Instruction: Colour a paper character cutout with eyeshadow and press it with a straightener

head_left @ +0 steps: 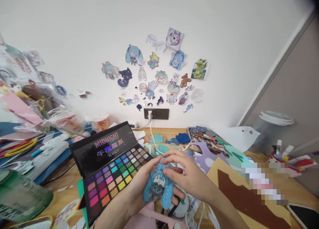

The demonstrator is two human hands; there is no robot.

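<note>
A blue glittery cut-out of a cartoon figure with long pigtails is held low in the middle of the view. My left hand grips it from below and behind, fingers curled round its edge. My right hand lies over its top right, fingers pressed on the figure's head. Just left of my hands an open eyeshadow palette with many coloured pans and a black lid rests on the wooden desk.
Many cartoon stickers cover the white wall above a socket with a white plug. Cut paper pieces and brown cardboard lie to the right. Cluttered boxes, bags and pens fill the left. A green bottle lies at lower left.
</note>
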